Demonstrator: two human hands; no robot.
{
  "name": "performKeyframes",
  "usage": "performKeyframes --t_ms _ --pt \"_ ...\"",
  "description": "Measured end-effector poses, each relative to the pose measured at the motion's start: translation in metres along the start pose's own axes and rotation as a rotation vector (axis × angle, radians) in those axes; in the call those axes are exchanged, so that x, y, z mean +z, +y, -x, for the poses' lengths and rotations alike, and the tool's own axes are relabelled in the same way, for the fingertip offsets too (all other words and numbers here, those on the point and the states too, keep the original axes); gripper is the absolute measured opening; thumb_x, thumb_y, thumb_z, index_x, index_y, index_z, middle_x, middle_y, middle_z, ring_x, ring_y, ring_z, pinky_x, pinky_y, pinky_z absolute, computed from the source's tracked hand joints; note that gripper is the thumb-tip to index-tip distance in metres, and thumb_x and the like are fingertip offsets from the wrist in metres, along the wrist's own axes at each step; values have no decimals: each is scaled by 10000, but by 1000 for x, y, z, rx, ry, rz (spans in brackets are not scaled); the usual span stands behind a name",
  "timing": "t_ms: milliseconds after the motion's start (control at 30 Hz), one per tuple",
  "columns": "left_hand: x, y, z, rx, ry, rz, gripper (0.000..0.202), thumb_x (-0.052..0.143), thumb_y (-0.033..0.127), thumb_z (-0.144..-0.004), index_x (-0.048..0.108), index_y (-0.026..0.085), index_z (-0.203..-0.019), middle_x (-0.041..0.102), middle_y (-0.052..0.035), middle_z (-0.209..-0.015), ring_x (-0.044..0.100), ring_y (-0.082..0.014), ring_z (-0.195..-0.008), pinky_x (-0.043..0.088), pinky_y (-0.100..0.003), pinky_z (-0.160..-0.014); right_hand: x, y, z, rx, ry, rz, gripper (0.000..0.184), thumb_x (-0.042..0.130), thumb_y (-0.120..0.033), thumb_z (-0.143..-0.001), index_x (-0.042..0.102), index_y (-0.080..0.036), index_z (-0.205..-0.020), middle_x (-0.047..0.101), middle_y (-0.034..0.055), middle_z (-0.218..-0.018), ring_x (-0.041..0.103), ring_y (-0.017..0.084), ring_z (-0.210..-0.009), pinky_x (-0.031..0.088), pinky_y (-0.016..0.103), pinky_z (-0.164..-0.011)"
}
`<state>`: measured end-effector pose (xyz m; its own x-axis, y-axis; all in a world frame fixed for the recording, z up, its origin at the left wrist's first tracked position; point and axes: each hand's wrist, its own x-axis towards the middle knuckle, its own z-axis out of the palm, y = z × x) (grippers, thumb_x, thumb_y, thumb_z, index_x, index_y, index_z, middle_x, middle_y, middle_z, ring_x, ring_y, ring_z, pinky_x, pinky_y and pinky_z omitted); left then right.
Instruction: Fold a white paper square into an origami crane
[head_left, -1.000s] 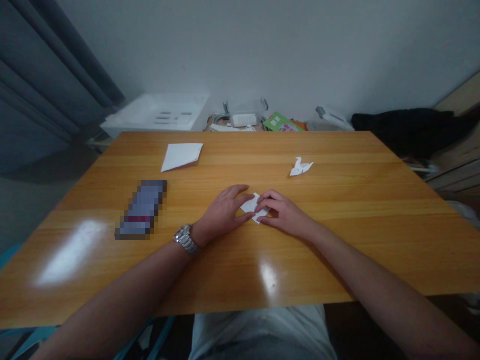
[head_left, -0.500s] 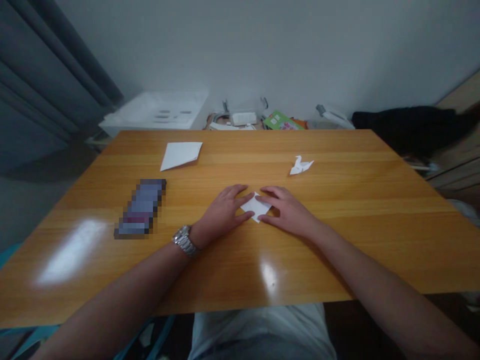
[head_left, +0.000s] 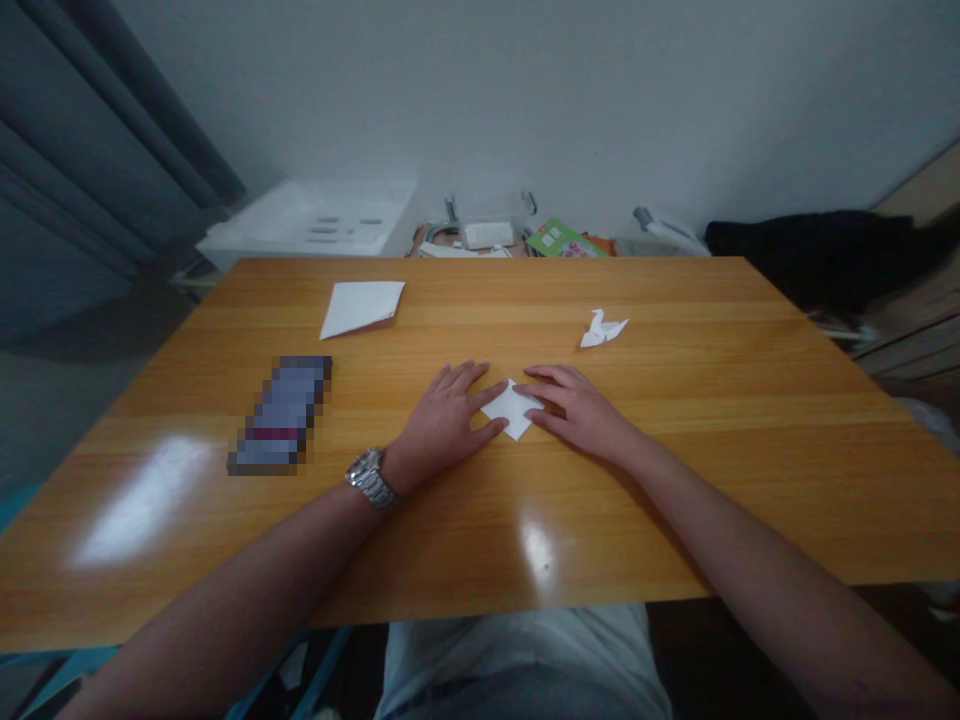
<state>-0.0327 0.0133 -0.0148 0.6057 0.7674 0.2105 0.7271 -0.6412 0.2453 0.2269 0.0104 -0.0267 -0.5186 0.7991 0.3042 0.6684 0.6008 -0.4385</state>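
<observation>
A small folded white paper lies flat near the middle of the wooden table. My left hand, with a metal watch at the wrist, rests beside the paper's left edge, fingers stretched out and the thumb touching it. My right hand lies flat on the paper's right side, fingers extended and pressing its edge down. Neither hand lifts the paper.
A finished white paper crane stands at the back right of the table. A larger folded white sheet lies at the back left, and a blurred dark rectangular object to the left. Behind the table are a white box, clutter and a dark cloth.
My right hand's fingers have gone from curled on the paper to stretched flat over its edge. My left hand's fingers have spread slightly. The paper lies flatter.
</observation>
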Motion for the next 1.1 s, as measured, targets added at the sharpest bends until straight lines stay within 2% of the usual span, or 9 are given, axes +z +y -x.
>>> performKeyframes --t_ms 200,367,500,633,1100 --pt "-1 1 1 27 26 21 652 631 568 -921 529 261 -1486 453 -138 -1546 424 -352 -1415 311 -555 -1200 -1 1 1 3 10 -56 367 653 -299 -959 675 -274 -1324 598 121 -1429 538 296 -1316 445 555 -1106" --pt "0 0 1 36 19 21 635 611 560 -935 538 241 -1479 454 -158 -1535 427 -359 -1408 306 -561 -1198 -3 -2 -2 -82 39 -134 264 673 -242 -942 740 -263 -1197 656 105 -1368 581 268 -1278 463 522 -1095" --pt "-1 1 0 38 16 32 630 614 547 -938 538 233 -1479 457 -170 -1528 430 -358 -1405 303 -554 -1199 -2 -4 0 -146 -31 -217 224 705 -251 -925 756 -250 -1143 661 103 -1376 600 252 -1280 480 490 -1091" --pt "-2 1 0 46 5 19 630 599 556 -945 531 237 -1483 452 -170 -1531 424 -354 -1413 298 -555 -1200 0 -5 2 -108 -76 -240 274 712 -252 -919 744 -263 -1192 665 93 -1377 613 244 -1283 490 465 -1095" --pt "-4 0 -1 52 11 39 595 554 579 -967 545 264 -1471 470 -157 -1516 464 -338 -1375 315 -559 -1183 -1 -9 2 -66 -62 -268 248 687 -269 -935 757 -279 -1173 686 87 -1343 639 243 -1250 503 463 -1084"
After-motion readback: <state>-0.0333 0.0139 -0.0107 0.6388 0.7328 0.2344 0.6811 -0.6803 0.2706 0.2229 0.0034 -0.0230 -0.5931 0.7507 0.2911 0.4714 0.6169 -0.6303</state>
